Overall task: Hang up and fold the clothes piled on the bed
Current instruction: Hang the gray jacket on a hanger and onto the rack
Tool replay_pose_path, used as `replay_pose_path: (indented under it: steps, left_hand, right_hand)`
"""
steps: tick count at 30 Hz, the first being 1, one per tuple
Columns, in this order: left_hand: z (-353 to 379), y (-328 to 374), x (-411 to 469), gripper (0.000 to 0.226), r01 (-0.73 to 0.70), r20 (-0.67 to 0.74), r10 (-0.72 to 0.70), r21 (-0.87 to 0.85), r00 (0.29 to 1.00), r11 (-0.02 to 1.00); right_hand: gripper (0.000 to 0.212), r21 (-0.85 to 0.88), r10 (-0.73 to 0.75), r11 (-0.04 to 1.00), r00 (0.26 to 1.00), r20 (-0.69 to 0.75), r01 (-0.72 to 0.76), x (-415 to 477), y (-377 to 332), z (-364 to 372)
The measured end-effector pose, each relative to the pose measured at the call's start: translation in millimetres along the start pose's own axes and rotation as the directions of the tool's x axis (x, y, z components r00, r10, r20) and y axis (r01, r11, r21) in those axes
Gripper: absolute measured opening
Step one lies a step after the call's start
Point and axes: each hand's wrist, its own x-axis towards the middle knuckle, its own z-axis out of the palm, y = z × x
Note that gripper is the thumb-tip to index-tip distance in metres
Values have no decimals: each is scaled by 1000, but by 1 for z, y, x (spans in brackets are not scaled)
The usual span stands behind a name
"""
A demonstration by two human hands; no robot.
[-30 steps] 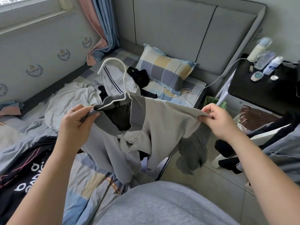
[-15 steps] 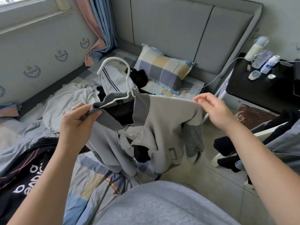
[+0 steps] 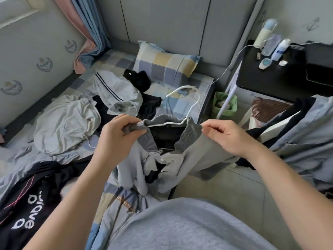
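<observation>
Grey jacket (image 3: 198, 156), ribbed collar (image 3: 189, 139) uppermost, held in the air over the near edge of the bed (image 3: 182, 107) and draped on a white hanger (image 3: 167, 123) whose hook points up and away. Step in hand, as judged: seating the collar on the hanger, within the hanging part of the task. The next move probably calls for evening both shoulders so the jacket cannot slide off, then taking the hook; no rail is in view. Left hand (image 3: 119, 136): fingers curled round the collar's left end. Right hand (image 3: 228, 138): thumb and forefinger pinch the collar's right edge, the other fingers loosely curled. Beyond, unfolded on the bed: a pale garment (image 3: 66, 123), a black garment with white lettering (image 3: 32, 195), and a checked pillow (image 3: 165, 64).
</observation>
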Motion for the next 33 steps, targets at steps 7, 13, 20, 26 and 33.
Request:
replay_pose_path:
  steps: [7, 13, 20, 26, 33]
  left_hand:
    - [47, 50, 7, 14, -198, 193, 173, 117, 966, 973]
    - [116, 116, 14, 13, -291, 314, 263, 44, 912, 956]
    - [219, 197, 4, 14, -374, 411, 391, -125, 824, 919]
    - [322, 270, -19, 11, -468, 508, 521, -241, 686, 850]
    - [454, 357, -75, 12, -514, 628, 591, -331, 506, 792]
  right_hand:
    - [17, -42, -39, 999, 969, -245, 30, -56, 26, -23]
    - [22, -68, -18, 998, 909, -415, -12, -131, 45, -67]
    - [31, -102, 104, 971, 761, -640, -218, -271, 80, -134]
    - [34, 31, 291, 927, 667, -686, -373, -395, 104, -163]
    - [32, 322, 475, 873, 494, -728, -365, -519, 110, -179]
